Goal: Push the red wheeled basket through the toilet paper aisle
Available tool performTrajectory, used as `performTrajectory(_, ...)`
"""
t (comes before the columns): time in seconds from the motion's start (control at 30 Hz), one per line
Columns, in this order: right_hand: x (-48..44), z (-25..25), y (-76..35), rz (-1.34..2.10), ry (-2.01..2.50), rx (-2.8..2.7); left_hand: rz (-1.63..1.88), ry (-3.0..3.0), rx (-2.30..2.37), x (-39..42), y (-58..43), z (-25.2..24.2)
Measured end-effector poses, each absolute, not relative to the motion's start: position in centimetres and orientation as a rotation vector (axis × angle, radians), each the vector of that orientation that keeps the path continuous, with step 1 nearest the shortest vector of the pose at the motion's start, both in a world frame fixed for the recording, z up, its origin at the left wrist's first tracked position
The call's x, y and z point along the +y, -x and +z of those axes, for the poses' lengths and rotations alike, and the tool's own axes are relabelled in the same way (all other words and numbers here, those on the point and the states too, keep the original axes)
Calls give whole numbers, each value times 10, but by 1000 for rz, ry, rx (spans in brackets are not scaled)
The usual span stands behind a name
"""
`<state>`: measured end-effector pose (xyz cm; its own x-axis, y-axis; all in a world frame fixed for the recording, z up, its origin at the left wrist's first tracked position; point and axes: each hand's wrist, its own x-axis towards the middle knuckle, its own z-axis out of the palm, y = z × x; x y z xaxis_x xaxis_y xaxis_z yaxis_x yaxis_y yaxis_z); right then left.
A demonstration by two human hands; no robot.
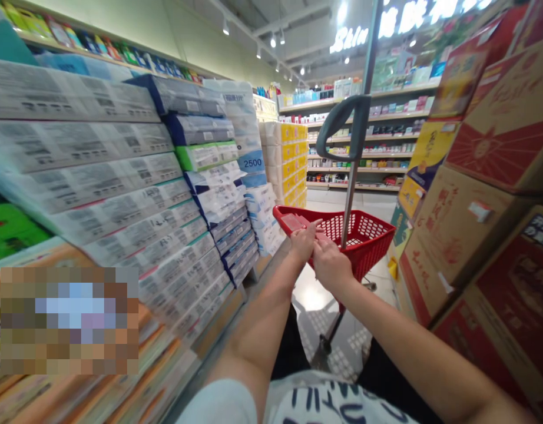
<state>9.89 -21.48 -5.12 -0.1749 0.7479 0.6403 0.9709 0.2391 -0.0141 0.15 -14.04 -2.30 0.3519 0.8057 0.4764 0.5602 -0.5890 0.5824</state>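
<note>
A red shopping basket on wheels stands in front of me, its grey loop handle raised on a tall metal pole. My left hand and my right hand are close together at the basket's near left rim. Both hands look closed around a pinkish-red flat piece at that rim. Whether this piece belongs to the basket or is separate, I cannot tell. Part of it is hidden behind my fingers. The basket's lattice sides show, and no goods are visible inside.
To the left rise stacked tissue packs, with yellow-and-white packs farther along. Cardboard cartons are piled at the right. Shelves of small goods cross the far end. Tiled floor shows beneath the basket.
</note>
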Motion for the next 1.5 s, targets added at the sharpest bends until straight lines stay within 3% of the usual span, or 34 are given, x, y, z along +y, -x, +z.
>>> performTrajectory(0.23,-223,-83,-94,-746,1333,-2031,984,-2250,956,-140,8,-22)
performTrajectory(0.5,-211,-42,-122,-277,1817,-1868,900,-2549,1037,-144,3,-22)
performTrajectory(0.73,-215,-81,-137,-571,1374,-1968,706,-2981,1307,-143,-7,-35)
performTrajectory(0.97,-200,-55,-144,-165,1777,-1921,776,-2971,1269,-139,-4,-46)
performTrajectory(1.23,-213,-80,-131,-356,1354,-1859,922,-2929,1285,-141,-5,-49)
performTrajectory(1.4,-215,-57,-139,-147,1473,-1970,711,-3002,1331,-144,-5,-42)
performTrajectory(1.5,-219,-39,-147,97,1546,-2038,758,-2979,1321,-150,-4,-41)
